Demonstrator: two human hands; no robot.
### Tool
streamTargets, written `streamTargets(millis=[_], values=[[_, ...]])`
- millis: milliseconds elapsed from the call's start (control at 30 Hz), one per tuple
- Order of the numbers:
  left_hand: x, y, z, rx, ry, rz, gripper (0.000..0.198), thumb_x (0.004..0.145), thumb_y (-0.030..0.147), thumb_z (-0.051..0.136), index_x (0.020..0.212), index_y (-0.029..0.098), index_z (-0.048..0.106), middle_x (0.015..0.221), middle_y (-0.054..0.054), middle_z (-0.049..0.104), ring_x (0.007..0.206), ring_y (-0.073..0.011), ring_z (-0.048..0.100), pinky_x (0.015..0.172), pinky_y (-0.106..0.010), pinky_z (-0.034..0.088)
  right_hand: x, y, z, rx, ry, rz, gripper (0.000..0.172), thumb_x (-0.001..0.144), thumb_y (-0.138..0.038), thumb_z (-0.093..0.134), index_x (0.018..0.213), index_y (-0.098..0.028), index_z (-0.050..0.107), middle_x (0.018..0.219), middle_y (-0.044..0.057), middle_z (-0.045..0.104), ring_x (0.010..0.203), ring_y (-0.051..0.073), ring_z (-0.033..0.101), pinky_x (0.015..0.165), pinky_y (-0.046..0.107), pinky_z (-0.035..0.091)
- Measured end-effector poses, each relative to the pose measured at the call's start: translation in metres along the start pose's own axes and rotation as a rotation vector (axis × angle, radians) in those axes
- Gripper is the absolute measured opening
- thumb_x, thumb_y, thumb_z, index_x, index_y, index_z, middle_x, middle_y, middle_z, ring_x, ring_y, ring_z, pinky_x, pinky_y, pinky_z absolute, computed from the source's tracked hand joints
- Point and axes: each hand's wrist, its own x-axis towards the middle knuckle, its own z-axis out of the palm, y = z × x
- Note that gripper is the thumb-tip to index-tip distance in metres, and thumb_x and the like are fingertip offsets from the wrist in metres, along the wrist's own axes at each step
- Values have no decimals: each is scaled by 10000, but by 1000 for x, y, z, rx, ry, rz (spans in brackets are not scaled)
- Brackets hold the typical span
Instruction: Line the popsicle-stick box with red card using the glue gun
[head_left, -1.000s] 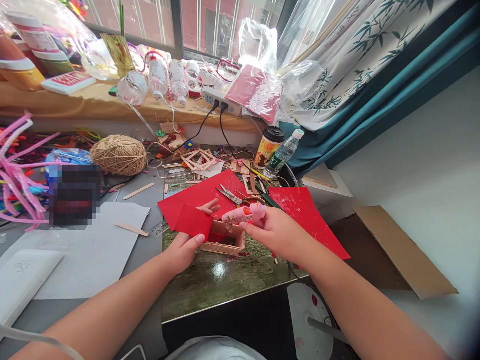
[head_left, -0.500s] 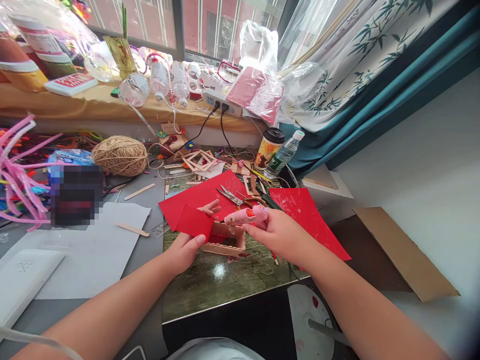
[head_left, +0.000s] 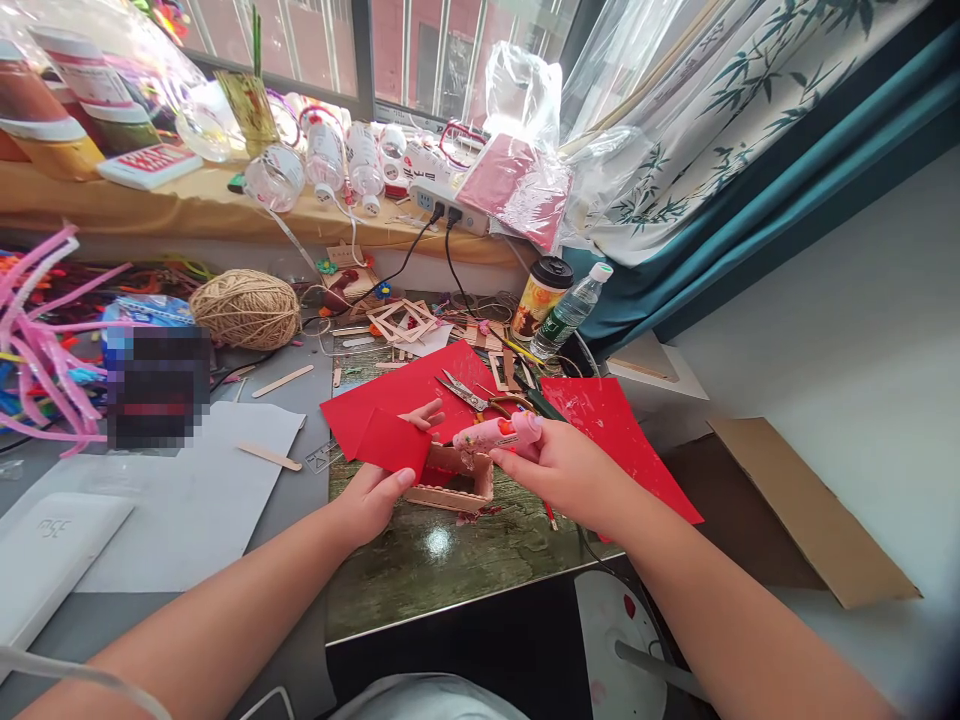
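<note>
Between the thumb and fingers of my left hand is a small red paper piece, tilted over the left end of a box. My right hand is wrapped round a pink hot glue gun, its nozzle pointing left toward the red piece. Below both lies the open wooden box, made of craft sticks, with red visible inside it. Behind the hands are a large red sheet and a pair of scissors. Whether the nozzle touches the paper I cannot tell.
Another red sheet lies to the right. Craft-stick frames, a paper cup and a water bottle stand behind. To the left are a twine ball and white paper. Cords run from a power strip.
Hardly anything differs. The whole view has shifted slightly, and both hands keep the same hold on the red paper piece and the glue gun.
</note>
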Motion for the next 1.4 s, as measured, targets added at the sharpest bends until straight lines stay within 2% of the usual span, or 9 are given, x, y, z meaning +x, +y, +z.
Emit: streamTargets(millis=[167, 567, 800, 1033, 1400], values=[[-2, -4, 0, -26, 4, 14, 523, 1006, 510, 604, 1468, 269, 558, 1733, -141, 388, 1611, -409, 336, 1301, -647, 284, -2, 1, -2, -75, 52, 15, 293, 999, -333, 676, 1262, -342, 806, 1202, 0, 834, 1188, 310, 755, 1074, 461, 596], [-3, -6, -1, -28, 4, 17, 500, 1011, 505, 604, 1453, 274, 574, 1739, -125, 381, 1614, -399, 335, 1301, -637, 299, -5, 2, -3, -96, 2, 25, 351, 1033, -299, 599, 1331, -387, 763, 1308, -33, 799, 1234, 271, 740, 1075, 415, 578], [-3, -7, -1, -20, -3, 9, 522, 1001, 538, 612, 1452, 278, 571, 1741, -131, 374, 1605, -407, 350, 1298, -650, 293, -6, 3, -4, -132, 12, 37, 335, 1046, -328, 594, 1323, -416, 761, 1279, -42, 806, 1196, 276, 751, 1059, 430, 586], [-4, -9, -1, -30, 11, 4, 516, 998, 505, 621, 1461, 284, 563, 1746, -132, 362, 1602, -409, 354, 1299, -659, 279, -6, 5, -5, -123, 11, 46, 313, 1047, -353, 601, 1302, -417, 771, 1272, -40, 808, 1183, 278, 756, 1107, 468, 568], [-2, -6, 0, 5, 15, 14, 562, 990, 538, 614, 1480, 269, 554, 1731, -140, 390, 1610, -414, 332, 1305, -651, 271, -6, 2, -4, -128, 33, 41, 335, 1031, -342, 619, 1322, -403, 772, 1232, -31, 824, 1130, 278, 775, 1029, 424, 609]])
